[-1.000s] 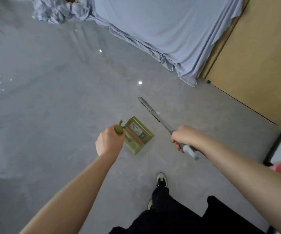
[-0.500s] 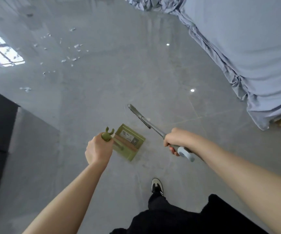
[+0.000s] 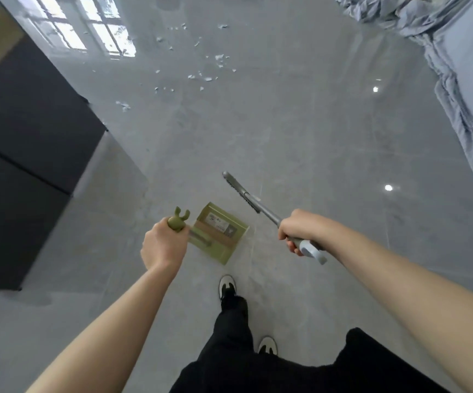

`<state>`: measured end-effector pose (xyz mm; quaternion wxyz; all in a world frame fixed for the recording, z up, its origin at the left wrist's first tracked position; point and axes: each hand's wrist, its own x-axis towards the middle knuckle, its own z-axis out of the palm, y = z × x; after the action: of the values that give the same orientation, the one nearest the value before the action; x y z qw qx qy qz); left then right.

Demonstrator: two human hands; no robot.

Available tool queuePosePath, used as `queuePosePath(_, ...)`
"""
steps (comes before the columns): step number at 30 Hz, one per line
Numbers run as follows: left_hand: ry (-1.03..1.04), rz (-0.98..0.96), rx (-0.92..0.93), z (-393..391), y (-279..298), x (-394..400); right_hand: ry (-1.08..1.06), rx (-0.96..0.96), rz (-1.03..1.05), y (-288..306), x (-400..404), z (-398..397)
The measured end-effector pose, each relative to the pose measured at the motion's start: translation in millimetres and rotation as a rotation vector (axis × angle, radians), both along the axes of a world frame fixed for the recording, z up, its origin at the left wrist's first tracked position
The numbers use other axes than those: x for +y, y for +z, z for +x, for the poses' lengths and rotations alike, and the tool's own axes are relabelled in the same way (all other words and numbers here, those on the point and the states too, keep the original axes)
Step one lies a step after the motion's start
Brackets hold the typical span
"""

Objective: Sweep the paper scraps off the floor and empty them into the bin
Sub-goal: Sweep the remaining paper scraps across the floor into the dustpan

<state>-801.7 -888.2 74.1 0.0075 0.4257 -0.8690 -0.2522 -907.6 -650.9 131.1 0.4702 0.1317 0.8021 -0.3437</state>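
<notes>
My left hand [image 3: 164, 245] grips the forked green handle top of a long-handled olive dustpan [image 3: 220, 236], whose pan hangs just above the grey floor in front of my feet. My right hand [image 3: 300, 231] holds the grey broom [image 3: 246, 197] by its handle; the narrow brush head points away and to the left, above the pan. Several white paper scraps [image 3: 201, 75] lie scattered on the glossy floor well ahead. No bin is in view.
A dark cabinet [image 3: 22, 154] stands along the left. A bed with a rumpled blue-grey sheet [image 3: 462, 89] runs down the right side. Open floor lies between them. My shoes [image 3: 227, 285] and black trousers are at the bottom.
The view has swung left and forward: the bed slid to the right edge, the dark cabinet came in at left, and the scraps moved toward the middle. Both hands keep their hold.
</notes>
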Motion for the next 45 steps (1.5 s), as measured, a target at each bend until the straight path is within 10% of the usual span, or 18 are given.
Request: queuePosePath(45, 0.347, -0.009, -0.033, -572.3, -16.7, -429.4, 0.378, 0.007, 0.083, -37.3, -442.1, -671.0)
